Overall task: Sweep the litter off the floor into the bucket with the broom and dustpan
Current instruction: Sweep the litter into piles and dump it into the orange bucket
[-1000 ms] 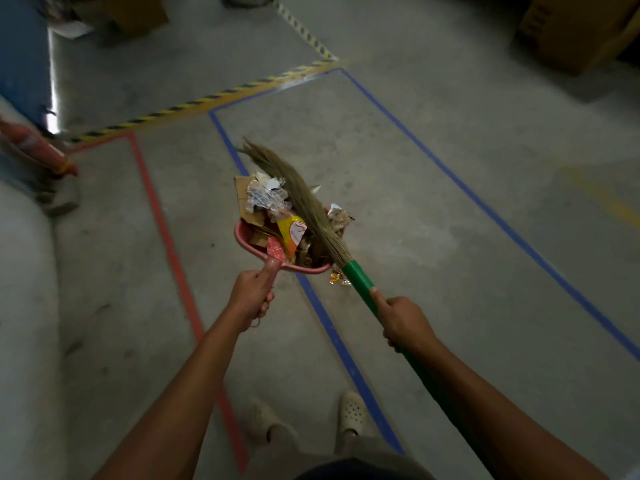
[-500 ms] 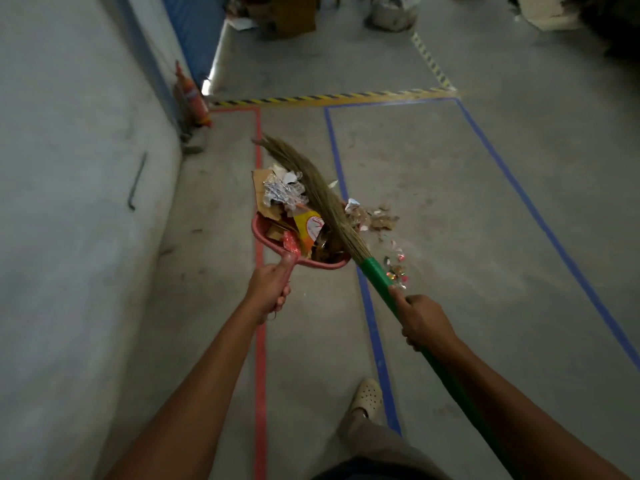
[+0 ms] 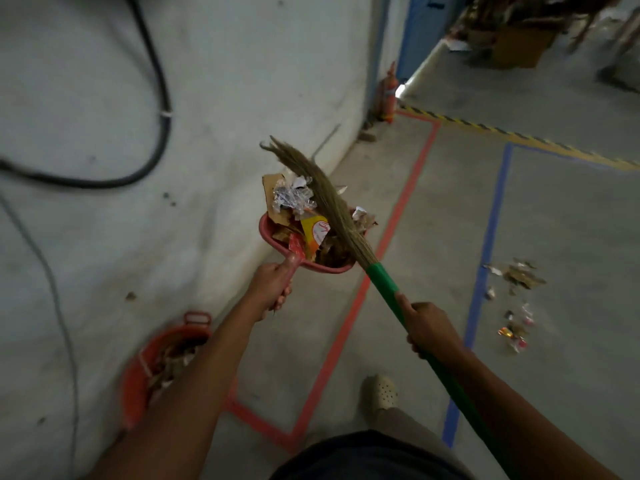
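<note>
Orange bucket (image 3: 135, 386) half behind forearm (image 3: 207, 368)

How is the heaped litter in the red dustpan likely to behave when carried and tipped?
Probably light and loose: the litter is crumpled wrappers and card, piled above the dustpan rim. Pieces may slide off; the broom bristles lying across it likely hold it in.

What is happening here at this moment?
A person is sweeping a floor. The left hand grips the handle of a red dustpan, held in the air and heaped with litter. The right hand grips the green broom, whose bristles lie across the load. The orange bucket stands at the lower left. Some scraps lie on the floor.
</note>
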